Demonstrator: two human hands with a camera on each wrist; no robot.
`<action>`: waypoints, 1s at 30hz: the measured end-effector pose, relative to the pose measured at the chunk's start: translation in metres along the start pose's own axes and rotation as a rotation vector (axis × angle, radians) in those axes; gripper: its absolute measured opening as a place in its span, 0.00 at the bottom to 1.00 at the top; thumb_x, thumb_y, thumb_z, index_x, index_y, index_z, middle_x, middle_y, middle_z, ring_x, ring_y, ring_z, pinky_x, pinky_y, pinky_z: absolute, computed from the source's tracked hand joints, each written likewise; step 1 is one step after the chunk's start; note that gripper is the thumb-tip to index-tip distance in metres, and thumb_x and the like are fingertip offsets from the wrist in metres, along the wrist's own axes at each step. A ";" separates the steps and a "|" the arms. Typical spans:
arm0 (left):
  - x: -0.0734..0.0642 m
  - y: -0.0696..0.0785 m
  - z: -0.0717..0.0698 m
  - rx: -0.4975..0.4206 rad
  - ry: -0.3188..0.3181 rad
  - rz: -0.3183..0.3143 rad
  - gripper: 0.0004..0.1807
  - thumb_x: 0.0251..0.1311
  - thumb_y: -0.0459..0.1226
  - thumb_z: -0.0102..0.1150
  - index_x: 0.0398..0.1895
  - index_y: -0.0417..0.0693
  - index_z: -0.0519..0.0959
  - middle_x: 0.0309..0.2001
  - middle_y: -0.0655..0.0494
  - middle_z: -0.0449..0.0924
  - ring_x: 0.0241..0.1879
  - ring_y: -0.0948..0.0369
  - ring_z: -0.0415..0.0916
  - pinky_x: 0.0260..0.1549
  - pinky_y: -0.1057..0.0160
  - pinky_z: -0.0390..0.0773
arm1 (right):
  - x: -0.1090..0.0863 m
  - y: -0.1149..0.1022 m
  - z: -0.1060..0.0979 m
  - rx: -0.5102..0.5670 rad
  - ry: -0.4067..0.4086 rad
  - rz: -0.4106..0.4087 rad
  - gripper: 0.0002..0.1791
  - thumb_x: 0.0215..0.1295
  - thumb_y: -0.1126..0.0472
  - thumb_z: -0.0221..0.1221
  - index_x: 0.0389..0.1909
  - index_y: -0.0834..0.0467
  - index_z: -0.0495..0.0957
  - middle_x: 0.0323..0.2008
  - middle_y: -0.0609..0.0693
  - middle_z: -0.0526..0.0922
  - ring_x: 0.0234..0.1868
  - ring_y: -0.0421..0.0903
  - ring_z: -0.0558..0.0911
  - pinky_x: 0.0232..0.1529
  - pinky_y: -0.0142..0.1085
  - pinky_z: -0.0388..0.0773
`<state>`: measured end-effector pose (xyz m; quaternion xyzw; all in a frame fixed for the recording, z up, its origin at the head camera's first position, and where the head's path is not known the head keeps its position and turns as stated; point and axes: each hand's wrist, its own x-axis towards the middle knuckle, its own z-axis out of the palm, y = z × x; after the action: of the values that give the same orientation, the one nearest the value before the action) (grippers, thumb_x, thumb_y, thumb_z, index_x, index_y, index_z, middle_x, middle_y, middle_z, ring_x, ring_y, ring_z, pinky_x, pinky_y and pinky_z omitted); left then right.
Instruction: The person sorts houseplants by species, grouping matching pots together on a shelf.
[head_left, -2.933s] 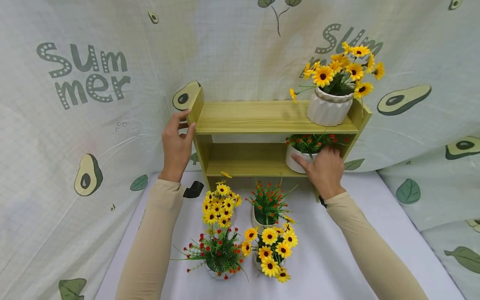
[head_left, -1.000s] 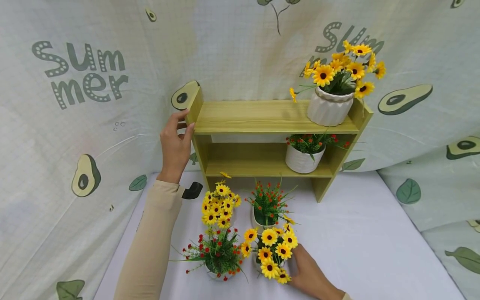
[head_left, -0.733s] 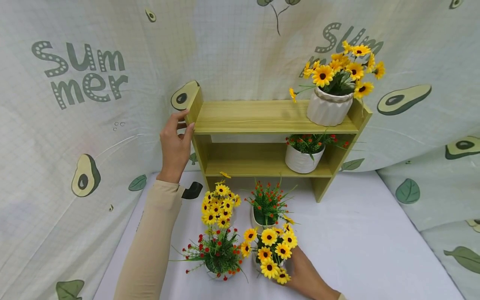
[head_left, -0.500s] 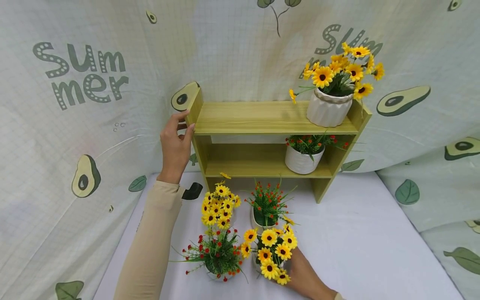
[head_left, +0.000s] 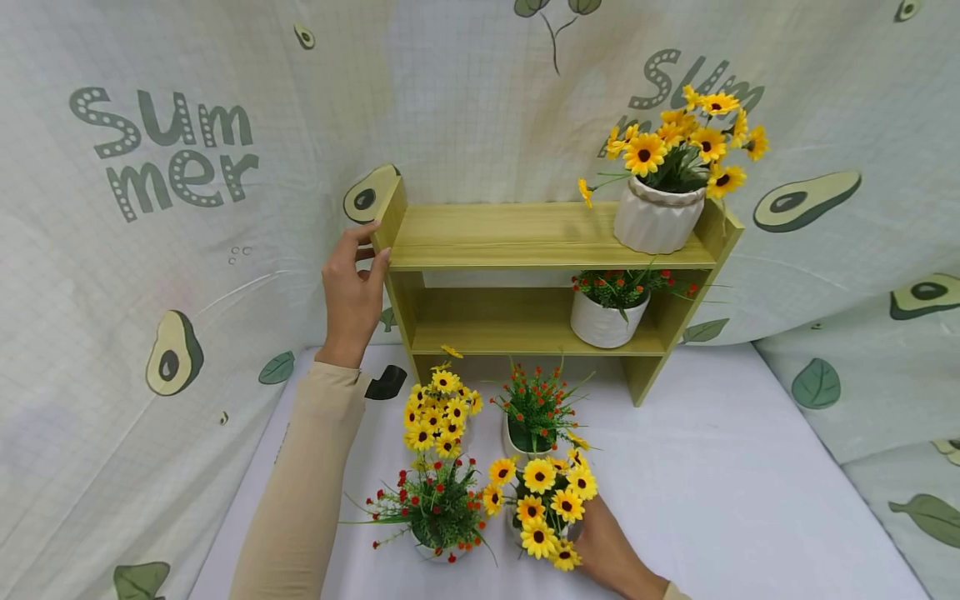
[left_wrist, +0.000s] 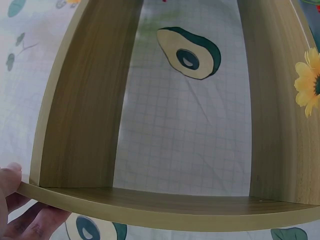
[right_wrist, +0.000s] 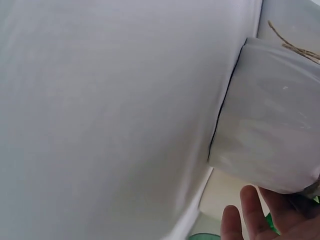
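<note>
At the upper left, my left hand (head_left: 352, 292) grips the edge of the small wooden shelf (head_left: 495, 237), thumb in front and fingers behind its left side panel. My right hand (head_left: 611, 550) holds the right side of the front potted sunflower plant (head_left: 538, 533) on the table; the flowers cover much of its pot. In the right wrist view, my fingers (right_wrist: 254, 210) lie along the far side of that white pot (right_wrist: 270, 120), which has twine at its rim. My right thumb is hidden. The pot stands beside a red-flowered plant (head_left: 442, 512).
Behind are a yellow-flowered plant (head_left: 438, 417) and another red-flowered plant (head_left: 536, 408). A sunflower pot (head_left: 658, 217) stands at the upper board's right end, a white pot of red flowers (head_left: 609, 321) below it. A printed cloth (head_left: 487, 108) hangs behind.
My right hand left the white pot on the lower board and came down to the front sunflower pot, closing in on its side. My left hand stayed on the shelf.
</note>
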<state>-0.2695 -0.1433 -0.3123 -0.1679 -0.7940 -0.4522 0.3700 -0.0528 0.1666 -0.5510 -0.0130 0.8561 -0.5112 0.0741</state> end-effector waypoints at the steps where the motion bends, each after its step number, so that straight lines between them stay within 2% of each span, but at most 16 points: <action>1: 0.000 0.000 0.000 0.000 0.000 -0.001 0.20 0.74 0.31 0.63 0.66 0.38 0.79 0.55 0.37 0.83 0.51 0.42 0.85 0.37 0.81 0.72 | -0.001 0.000 0.000 0.005 0.004 -0.003 0.55 0.57 0.47 0.78 0.81 0.53 0.59 0.76 0.51 0.69 0.77 0.55 0.68 0.76 0.62 0.61; 6: -0.001 0.000 0.001 0.000 -0.006 -0.005 0.20 0.74 0.30 0.63 0.67 0.38 0.78 0.54 0.36 0.83 0.50 0.43 0.84 0.36 0.79 0.73 | -0.004 0.001 0.000 -0.013 0.011 -0.019 0.56 0.52 0.43 0.81 0.78 0.53 0.64 0.72 0.47 0.74 0.72 0.49 0.73 0.73 0.59 0.66; 9: -0.002 0.001 0.000 -0.001 -0.006 -0.007 0.21 0.74 0.31 0.63 0.67 0.38 0.78 0.54 0.36 0.83 0.50 0.43 0.85 0.36 0.79 0.74 | -0.008 0.000 -0.002 -0.067 0.022 -0.030 0.56 0.49 0.40 0.81 0.76 0.55 0.68 0.69 0.48 0.77 0.69 0.50 0.76 0.71 0.60 0.70; 13: -0.001 0.002 0.000 0.005 -0.005 -0.009 0.20 0.74 0.30 0.63 0.67 0.38 0.78 0.55 0.37 0.83 0.51 0.43 0.85 0.37 0.80 0.73 | -0.017 -0.006 -0.009 -0.094 0.032 -0.001 0.53 0.48 0.40 0.81 0.74 0.54 0.71 0.67 0.48 0.79 0.67 0.51 0.77 0.68 0.59 0.73; 15: -0.001 0.002 0.000 0.004 -0.005 -0.008 0.20 0.73 0.30 0.63 0.66 0.39 0.78 0.55 0.37 0.83 0.51 0.42 0.85 0.36 0.80 0.72 | -0.022 -0.013 -0.014 -0.059 0.026 0.051 0.52 0.50 0.42 0.81 0.75 0.55 0.70 0.68 0.50 0.78 0.67 0.52 0.77 0.68 0.58 0.73; 19: -0.001 0.001 -0.001 0.001 -0.004 -0.007 0.20 0.74 0.31 0.62 0.66 0.39 0.79 0.54 0.37 0.83 0.51 0.42 0.85 0.36 0.81 0.72 | -0.032 -0.026 -0.026 0.072 0.010 0.142 0.55 0.53 0.54 0.80 0.79 0.60 0.61 0.73 0.59 0.72 0.70 0.59 0.75 0.68 0.58 0.73; 23: -0.001 0.001 -0.001 0.004 -0.006 -0.010 0.20 0.74 0.30 0.63 0.66 0.39 0.79 0.55 0.37 0.83 0.51 0.42 0.85 0.36 0.80 0.73 | -0.038 -0.036 -0.042 0.098 0.021 0.131 0.58 0.53 0.54 0.81 0.80 0.56 0.57 0.75 0.58 0.69 0.71 0.57 0.74 0.67 0.50 0.77; 26: -0.002 0.002 -0.001 0.010 -0.009 -0.012 0.20 0.73 0.30 0.63 0.66 0.38 0.78 0.55 0.37 0.83 0.51 0.43 0.85 0.37 0.77 0.74 | -0.040 -0.045 -0.056 0.003 0.045 0.086 0.55 0.54 0.49 0.81 0.78 0.55 0.61 0.72 0.53 0.73 0.69 0.51 0.76 0.63 0.42 0.79; 28: -0.002 0.002 -0.001 0.011 -0.011 -0.011 0.21 0.73 0.30 0.63 0.67 0.38 0.78 0.55 0.37 0.83 0.51 0.43 0.84 0.37 0.76 0.74 | -0.041 -0.050 -0.066 -0.063 0.059 0.032 0.50 0.56 0.50 0.80 0.76 0.58 0.65 0.68 0.52 0.77 0.65 0.48 0.79 0.60 0.41 0.81; 30: -0.002 0.002 -0.001 0.016 -0.013 -0.007 0.21 0.74 0.30 0.62 0.67 0.38 0.78 0.56 0.37 0.83 0.51 0.43 0.85 0.37 0.76 0.75 | -0.042 -0.056 -0.075 -0.177 0.106 -0.033 0.46 0.56 0.51 0.80 0.72 0.61 0.70 0.64 0.51 0.81 0.61 0.46 0.81 0.58 0.42 0.81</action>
<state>-0.2668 -0.1431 -0.3123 -0.1651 -0.8005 -0.4461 0.3647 -0.0244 0.2096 -0.4625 -0.0065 0.9002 -0.4349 0.0187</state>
